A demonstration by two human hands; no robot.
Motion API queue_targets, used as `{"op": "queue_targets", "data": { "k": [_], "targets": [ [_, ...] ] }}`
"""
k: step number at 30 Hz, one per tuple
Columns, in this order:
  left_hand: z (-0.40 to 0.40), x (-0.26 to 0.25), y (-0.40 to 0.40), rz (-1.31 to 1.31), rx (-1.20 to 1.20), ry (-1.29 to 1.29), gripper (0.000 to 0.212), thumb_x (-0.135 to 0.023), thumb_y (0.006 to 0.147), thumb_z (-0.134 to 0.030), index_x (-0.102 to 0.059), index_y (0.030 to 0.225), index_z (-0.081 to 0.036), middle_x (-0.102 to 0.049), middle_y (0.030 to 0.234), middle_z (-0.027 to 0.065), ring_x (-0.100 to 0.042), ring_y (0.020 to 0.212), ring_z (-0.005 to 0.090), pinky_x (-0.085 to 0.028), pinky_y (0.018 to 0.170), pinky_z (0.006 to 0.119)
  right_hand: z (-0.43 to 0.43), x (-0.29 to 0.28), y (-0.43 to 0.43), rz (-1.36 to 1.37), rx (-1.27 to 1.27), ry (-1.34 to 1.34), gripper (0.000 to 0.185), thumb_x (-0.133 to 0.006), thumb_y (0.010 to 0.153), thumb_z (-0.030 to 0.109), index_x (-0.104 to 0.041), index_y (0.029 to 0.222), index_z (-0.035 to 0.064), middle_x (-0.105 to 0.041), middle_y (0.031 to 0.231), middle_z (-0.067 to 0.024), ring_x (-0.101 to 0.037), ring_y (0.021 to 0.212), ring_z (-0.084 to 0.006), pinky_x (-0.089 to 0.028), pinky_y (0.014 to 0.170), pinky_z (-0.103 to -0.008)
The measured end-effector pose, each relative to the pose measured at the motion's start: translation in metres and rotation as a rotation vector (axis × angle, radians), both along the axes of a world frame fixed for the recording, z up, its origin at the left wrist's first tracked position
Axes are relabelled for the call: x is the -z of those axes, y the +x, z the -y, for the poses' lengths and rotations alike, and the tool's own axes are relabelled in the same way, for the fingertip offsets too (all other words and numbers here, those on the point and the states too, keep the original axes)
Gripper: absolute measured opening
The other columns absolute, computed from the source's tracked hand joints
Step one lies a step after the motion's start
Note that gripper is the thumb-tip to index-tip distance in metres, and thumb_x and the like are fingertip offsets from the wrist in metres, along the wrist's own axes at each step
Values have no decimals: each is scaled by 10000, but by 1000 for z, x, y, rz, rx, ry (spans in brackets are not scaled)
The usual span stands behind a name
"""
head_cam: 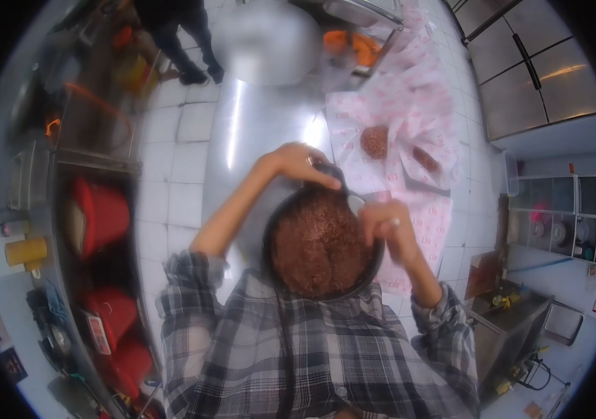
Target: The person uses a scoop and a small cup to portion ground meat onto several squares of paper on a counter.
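A round dark pot (267, 238) filled with reddish-brown cooked grain, likely rice (313, 246), sits close against the front of a plaid shirt. At its far rim, my left hand (303, 163) grips the dark handle (329, 172), thumb pointing right. My right hand (391, 230), blurred by motion, is at the right rim with its fingers curled around a white utensil (355, 202), perhaps a rice paddle; the fingers hide most of it. Beyond the pot, a rounded portion of the same grain (374, 142) and a narrower one (427, 158) lie on printed wrapping paper (350, 125).
The steel table (261, 120) extends ahead, with a large blurred pale round object (269, 42) at its far end. An orange item (353, 48) lies near a metal rack. Red containers (101, 214) fill a left shelf. Another person's legs (180, 44) stand at far left.
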State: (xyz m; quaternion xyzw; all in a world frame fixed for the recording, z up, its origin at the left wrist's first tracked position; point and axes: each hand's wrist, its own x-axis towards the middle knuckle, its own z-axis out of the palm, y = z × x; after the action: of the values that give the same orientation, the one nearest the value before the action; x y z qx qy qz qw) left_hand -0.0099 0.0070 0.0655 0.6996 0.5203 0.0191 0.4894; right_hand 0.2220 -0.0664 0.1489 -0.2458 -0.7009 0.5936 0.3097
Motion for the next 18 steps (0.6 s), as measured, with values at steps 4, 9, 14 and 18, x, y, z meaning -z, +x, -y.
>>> {"op": "queue_targets", "data": {
  "k": [4, 9, 14, 18],
  "targets": [
    [4, 8, 4, 25, -38, 36, 749, -739, 550, -673, -693, 1088, -153, -666, 1031, 107, -620, 968, 262, -491, 847, 347, 6, 60, 15, -193, 175, -292, 599, -430, 874, 485, -450, 508, 10, -405, 494, -38, -330, 490, -112, -235, 475, -276],
    [10, 6, 2, 38, -72, 68, 739, -745, 548, -665, -697, 1074, -147, -668, 1026, 106, -626, 945, 257, -495, 832, 342, 52, 79, 0, -428, 296, -519, 578, -528, 826, 473, -426, 481, 21, -370, 475, -23, -288, 486, -105, -187, 482, -283],
    [13, 9, 0, 37, -55, 89, 736, -752, 548, -656, -698, 1063, -133, -667, 1022, 105, -632, 923, 256, -499, 816, 339, 90, 62, -10, -358, 218, -448, 567, -557, 822, 446, -402, 467, 31, -372, 457, -5, -341, 481, -116, -232, 485, -291],
    [13, 10, 1, 47, -63, 94, 729, -758, 552, -643, -696, 1063, -126, -666, 1023, 105, -631, 921, 253, -499, 807, 340, 103, 55, -10, -251, -30, -228, 457, -500, 843, 338, -394, 499, 57, -386, 494, -49, -360, 446, -182, -278, 472, -327]
  ]
}}
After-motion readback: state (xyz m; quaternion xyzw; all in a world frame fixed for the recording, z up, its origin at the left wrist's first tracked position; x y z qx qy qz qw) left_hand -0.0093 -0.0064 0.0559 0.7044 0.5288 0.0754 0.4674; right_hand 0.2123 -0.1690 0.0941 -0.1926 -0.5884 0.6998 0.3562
